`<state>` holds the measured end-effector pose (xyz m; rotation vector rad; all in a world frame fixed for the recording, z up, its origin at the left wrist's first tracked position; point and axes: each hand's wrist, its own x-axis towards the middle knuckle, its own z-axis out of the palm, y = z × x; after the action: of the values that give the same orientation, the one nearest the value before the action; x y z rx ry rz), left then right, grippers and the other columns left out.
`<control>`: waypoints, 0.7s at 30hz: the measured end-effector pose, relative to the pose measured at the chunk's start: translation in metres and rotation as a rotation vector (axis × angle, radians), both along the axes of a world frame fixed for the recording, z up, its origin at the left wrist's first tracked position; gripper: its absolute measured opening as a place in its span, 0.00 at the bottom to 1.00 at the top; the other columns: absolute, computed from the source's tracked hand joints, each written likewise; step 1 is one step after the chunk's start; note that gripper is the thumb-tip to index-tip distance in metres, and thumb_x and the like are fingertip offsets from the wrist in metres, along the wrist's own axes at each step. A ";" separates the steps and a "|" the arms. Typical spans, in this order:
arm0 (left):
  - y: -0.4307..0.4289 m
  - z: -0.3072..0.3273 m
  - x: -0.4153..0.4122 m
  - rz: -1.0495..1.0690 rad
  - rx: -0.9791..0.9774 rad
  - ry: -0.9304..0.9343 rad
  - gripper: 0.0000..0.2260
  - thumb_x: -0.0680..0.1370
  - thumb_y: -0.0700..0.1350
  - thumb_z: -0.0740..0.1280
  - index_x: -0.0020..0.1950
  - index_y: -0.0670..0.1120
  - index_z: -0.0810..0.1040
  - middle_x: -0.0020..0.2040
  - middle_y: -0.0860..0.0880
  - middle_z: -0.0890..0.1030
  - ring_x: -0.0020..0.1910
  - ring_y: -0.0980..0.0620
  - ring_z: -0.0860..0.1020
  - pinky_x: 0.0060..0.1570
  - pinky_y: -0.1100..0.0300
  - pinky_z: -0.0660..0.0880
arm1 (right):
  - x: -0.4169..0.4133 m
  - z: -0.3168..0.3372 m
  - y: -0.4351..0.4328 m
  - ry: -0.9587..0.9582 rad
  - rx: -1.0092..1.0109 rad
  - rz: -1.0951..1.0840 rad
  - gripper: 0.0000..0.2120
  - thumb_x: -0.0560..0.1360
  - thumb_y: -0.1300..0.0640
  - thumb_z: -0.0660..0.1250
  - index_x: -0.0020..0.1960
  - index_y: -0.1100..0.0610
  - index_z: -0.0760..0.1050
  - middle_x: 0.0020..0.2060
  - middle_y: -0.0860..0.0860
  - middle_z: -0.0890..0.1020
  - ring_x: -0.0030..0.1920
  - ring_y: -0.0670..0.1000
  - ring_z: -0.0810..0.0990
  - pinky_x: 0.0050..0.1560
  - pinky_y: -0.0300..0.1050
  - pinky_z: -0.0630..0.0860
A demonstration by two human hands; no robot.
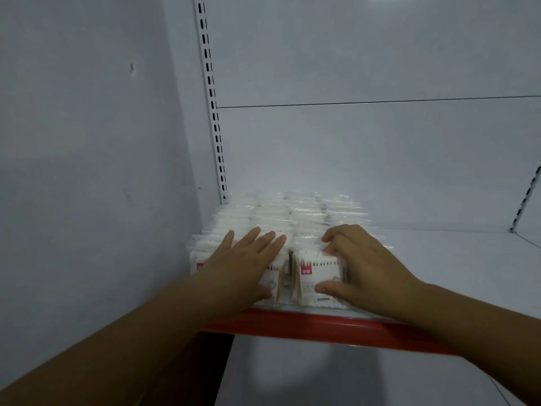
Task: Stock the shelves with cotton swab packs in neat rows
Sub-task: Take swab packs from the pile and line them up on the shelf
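Shelf (439,259): a white deck with a red lip (292,320) along the front edge.
Contents: clear packs (292,212) of cotton swabs stand on the shelf's left end. They sit in several rows running front to back, close against the slotted rail (212,106) and the wall (87,142).
Pack detail: swab tips point up, and the front faces carry a red label in one upper corner.
Left hand (243,265): lies flat with straight fingers, the palm pressing on the front-left packs and gripping nothing.
Right hand (363,265): grips the front pack (317,273) of the right rows, with fingers curled over its top and the thumb on its lower face.
Front pack: upright at the lip, touching the packs behind it.
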<state>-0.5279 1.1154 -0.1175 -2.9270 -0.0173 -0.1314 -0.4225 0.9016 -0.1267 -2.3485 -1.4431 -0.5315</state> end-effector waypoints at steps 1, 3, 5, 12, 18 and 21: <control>-0.001 -0.001 0.002 0.006 -0.011 0.005 0.42 0.77 0.59 0.64 0.78 0.54 0.36 0.80 0.54 0.42 0.78 0.52 0.39 0.74 0.45 0.40 | -0.002 -0.001 0.002 -0.004 0.006 0.005 0.27 0.66 0.39 0.73 0.57 0.54 0.73 0.62 0.47 0.73 0.61 0.46 0.69 0.58 0.35 0.62; 0.001 -0.002 0.004 0.010 -0.031 -0.008 0.42 0.77 0.60 0.64 0.78 0.54 0.36 0.80 0.54 0.43 0.78 0.52 0.41 0.75 0.46 0.41 | -0.004 -0.003 0.008 0.000 0.000 -0.002 0.28 0.68 0.39 0.72 0.60 0.54 0.71 0.64 0.48 0.73 0.61 0.48 0.70 0.59 0.38 0.64; 0.003 -0.004 0.006 0.007 -0.022 -0.019 0.43 0.76 0.62 0.63 0.78 0.53 0.36 0.80 0.54 0.44 0.78 0.52 0.41 0.75 0.47 0.42 | -0.005 -0.004 0.013 0.016 -0.001 -0.017 0.28 0.68 0.38 0.71 0.60 0.53 0.70 0.62 0.48 0.74 0.60 0.48 0.71 0.58 0.39 0.65; 0.012 -0.009 0.010 -0.029 -0.003 -0.029 0.41 0.76 0.64 0.61 0.78 0.53 0.38 0.79 0.55 0.43 0.78 0.53 0.42 0.75 0.49 0.42 | -0.008 -0.008 0.019 -0.021 -0.016 -0.063 0.27 0.68 0.40 0.73 0.57 0.57 0.74 0.58 0.52 0.77 0.56 0.53 0.76 0.56 0.45 0.72; 0.012 -0.009 0.007 -0.015 0.028 0.003 0.41 0.76 0.66 0.58 0.77 0.54 0.35 0.78 0.54 0.35 0.77 0.52 0.36 0.74 0.48 0.39 | -0.015 -0.017 0.008 0.027 -0.045 -0.020 0.28 0.72 0.39 0.68 0.62 0.59 0.73 0.69 0.54 0.70 0.69 0.54 0.68 0.67 0.43 0.62; 0.005 0.006 0.001 0.027 0.034 0.042 0.41 0.73 0.72 0.48 0.75 0.55 0.29 0.74 0.54 0.29 0.73 0.53 0.28 0.73 0.46 0.35 | -0.006 -0.004 -0.008 -0.003 -0.080 0.036 0.36 0.76 0.36 0.57 0.76 0.56 0.57 0.77 0.48 0.49 0.76 0.45 0.45 0.72 0.34 0.40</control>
<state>-0.5266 1.1203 -0.1112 -2.8933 -0.0476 -0.0650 -0.4290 0.8937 -0.1311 -2.3790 -1.5317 -0.4766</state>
